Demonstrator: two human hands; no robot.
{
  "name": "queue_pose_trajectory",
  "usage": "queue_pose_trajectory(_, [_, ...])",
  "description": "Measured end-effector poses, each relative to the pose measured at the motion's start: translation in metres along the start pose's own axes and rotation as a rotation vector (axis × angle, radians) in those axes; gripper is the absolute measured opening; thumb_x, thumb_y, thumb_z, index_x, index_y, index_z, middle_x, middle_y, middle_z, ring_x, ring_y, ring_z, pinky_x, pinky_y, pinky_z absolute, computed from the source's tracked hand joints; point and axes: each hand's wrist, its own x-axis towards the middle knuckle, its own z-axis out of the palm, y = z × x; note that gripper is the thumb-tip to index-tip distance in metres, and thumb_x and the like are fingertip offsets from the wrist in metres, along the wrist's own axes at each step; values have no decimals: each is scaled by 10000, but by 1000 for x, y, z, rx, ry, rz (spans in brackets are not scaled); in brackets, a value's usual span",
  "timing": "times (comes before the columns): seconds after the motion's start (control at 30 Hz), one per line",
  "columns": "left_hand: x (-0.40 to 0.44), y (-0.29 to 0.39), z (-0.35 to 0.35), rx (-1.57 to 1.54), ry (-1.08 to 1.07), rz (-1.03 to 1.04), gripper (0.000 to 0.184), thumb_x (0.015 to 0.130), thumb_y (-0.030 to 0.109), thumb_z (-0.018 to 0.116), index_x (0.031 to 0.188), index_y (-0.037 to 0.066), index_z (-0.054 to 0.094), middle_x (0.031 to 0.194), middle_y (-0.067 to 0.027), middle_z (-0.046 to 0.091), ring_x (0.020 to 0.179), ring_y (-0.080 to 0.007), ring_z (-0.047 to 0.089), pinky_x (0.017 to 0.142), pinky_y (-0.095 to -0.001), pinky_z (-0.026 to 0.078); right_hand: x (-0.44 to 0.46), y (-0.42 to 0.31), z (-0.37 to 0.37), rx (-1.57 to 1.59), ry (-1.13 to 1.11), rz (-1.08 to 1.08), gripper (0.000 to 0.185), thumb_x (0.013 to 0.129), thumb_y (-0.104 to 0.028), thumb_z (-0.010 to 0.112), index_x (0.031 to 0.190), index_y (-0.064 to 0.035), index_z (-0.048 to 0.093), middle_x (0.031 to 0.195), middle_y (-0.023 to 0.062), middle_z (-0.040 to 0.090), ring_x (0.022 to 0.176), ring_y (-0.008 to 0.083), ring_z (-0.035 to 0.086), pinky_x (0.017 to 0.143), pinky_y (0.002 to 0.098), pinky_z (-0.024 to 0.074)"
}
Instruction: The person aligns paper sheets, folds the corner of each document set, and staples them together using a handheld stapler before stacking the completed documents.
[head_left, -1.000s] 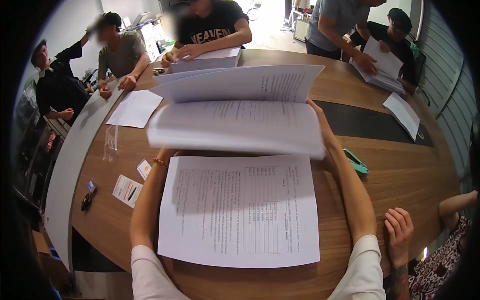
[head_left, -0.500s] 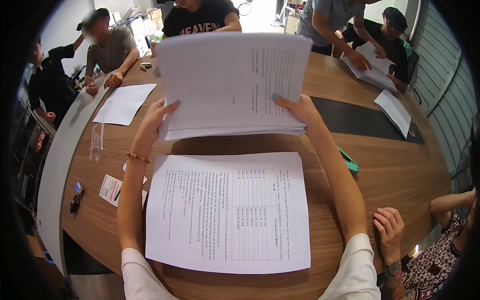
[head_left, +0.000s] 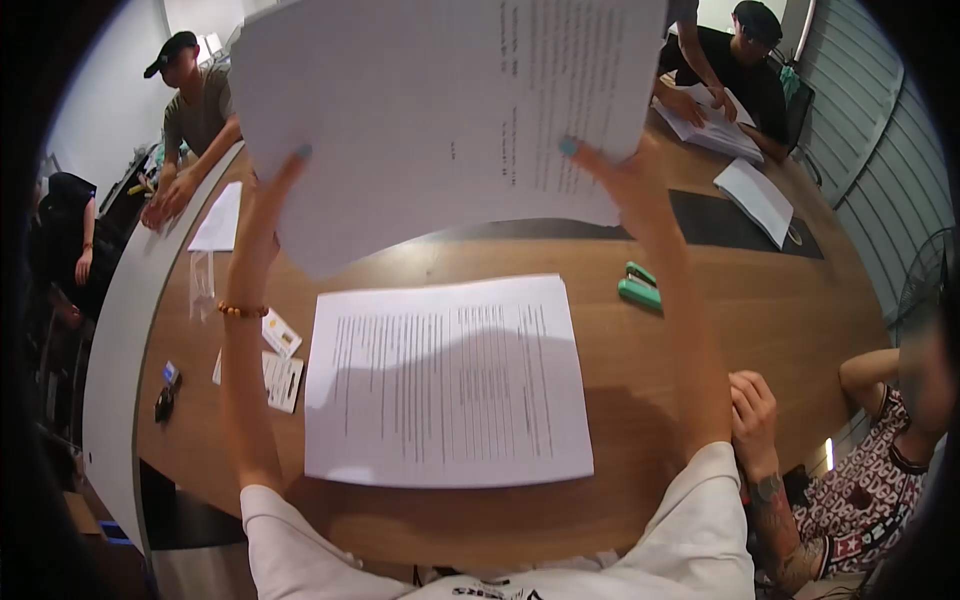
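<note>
A thick stack of printed paper (head_left: 400, 120) is raised in front of me, above the table. Its left edge is gripped by my left hand (head_left: 265, 205), thumb on the near face and fingers hidden behind. My right hand (head_left: 630, 180) grips the right edge the same way. The stack's lower edge is bent and uneven. Below it, a second stack of printed sheets (head_left: 450, 390) lies flat on the wooden table, with lines of text and a table printed on top.
A green stapler (head_left: 640, 288) lies right of the flat stack. Cards (head_left: 283, 380) and a small black object (head_left: 164, 402) lie to the left. More papers (head_left: 755, 200) are at the far right. Another person's hand (head_left: 752, 415) rests at the table's right edge; other people sit around it.
Both hands have lifted the held stack higher and closer to me, and its lower edge now bends. The view has shifted; the flat stack still lies on the table.
</note>
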Motion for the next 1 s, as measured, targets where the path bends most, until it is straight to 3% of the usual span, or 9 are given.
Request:
queue_pose_trajectory(0.1, [-26, 2, -11, -92, 61, 62, 409, 797, 228, 684, 1097, -4, 531, 945, -53, 601, 810, -115, 586, 688, -245, 485, -37, -30, 1, 20, 40, 33, 377, 755, -46, 695, 1087, 35, 535, 1000, 119, 625, 892, 180, 612, 763, 297, 503])
queue_pose_trajectory(0.2, [-71, -15, -14, -128, 194, 85, 354, 795, 214, 689, 1043, -4, 560, 892, -52, 610, 748, -104, 591, 636, -225, 486, -82, -11, 2, 13, 28, 26, 379, 739, -10, 697, 1073, 37, 525, 1013, 124, 621, 889, 184, 616, 761, 302, 510])
queue_pose_trajectory(0.4, [-112, -33, -21, -129, 108, 53, 341, 803, 192, 674, 1048, -9, 549, 903, -57, 609, 763, -110, 587, 660, -231, 487, -125, 12, 18, 131, -7, 19, 363, 739, 8, 689, 1064, 37, 529, 1008, 120, 624, 856, 166, 617, 756, 286, 508])
queue_pose_trajectory(0.47, [-116, -39, -24, -134, 80, 37, 342, 800, 185, 672, 1048, -12, 545, 915, -66, 606, 778, -122, 587, 678, -239, 490, -125, 7, 18, 0, -22, 235, 380, 737, 19, 681, 1079, 29, 517, 1010, 114, 620, 884, 162, 610, 768, 283, 507])
queue_pose_trajectory(0.6, [-129, -51, -26, -149, 80, 101, 363, 781, 172, 678, 1055, -16, 532, 967, -97, 591, 827, -153, 586, 725, -262, 494, -126, 20, 18, 68, -32, 107, 416, 706, 8, 715, 1081, 10, 536, 982, 102, 633, 870, 152, 612, 746, 272, 518])
queue_pose_trajectory(0.7, [-132, -49, -30, -79, 66, 3, 442, 757, 166, 687, 1115, -5, 491, 1011, -113, 568, 891, -177, 574, 759, -285, 485, -125, 10, 21, 329, 34, 70, 455, 676, 30, 727, 1087, 6, 535, 983, 96, 633, 867, 147, 614, 751, 272, 521])
queue_pose_trajectory(0.77, [-134, -45, -29, -116, 124, -61, 478, 750, 160, 687, 1144, 0, 469, 1032, -116, 558, 911, -184, 568, 766, -293, 481, -122, 4, 18, 321, -3, 58, 444, 660, 34, 735, 1063, 5, 549, 972, 93, 637, 862, 141, 613, 740, 273, 524])
queue_pose_trajectory(0.9, [-138, -46, -30, -136, 41, 45, 547, 741, 129, 679, 1197, 5, 404, 1086, -116, 520, 949, -198, 550, 784, -306, 478, -129, 10, 16, 207, -36, 129, 411, 659, 26, 740, 1031, 6, 565, 952, 96, 642, 853, 137, 612, 731, 270, 518])
queue_pose_trajectory(1.0, [-146, -53, -36, -166, 51, 47, 554, 742, 129, 679, 1204, 9, 397, 1097, -107, 512, 947, -189, 547, 793, -306, 474, -136, 11, 13, -11, -83, -21, 360, 685, 1, 732, 1011, 12, 578, 931, 94, 645, 841, 132, 608, 715, 264, 509])
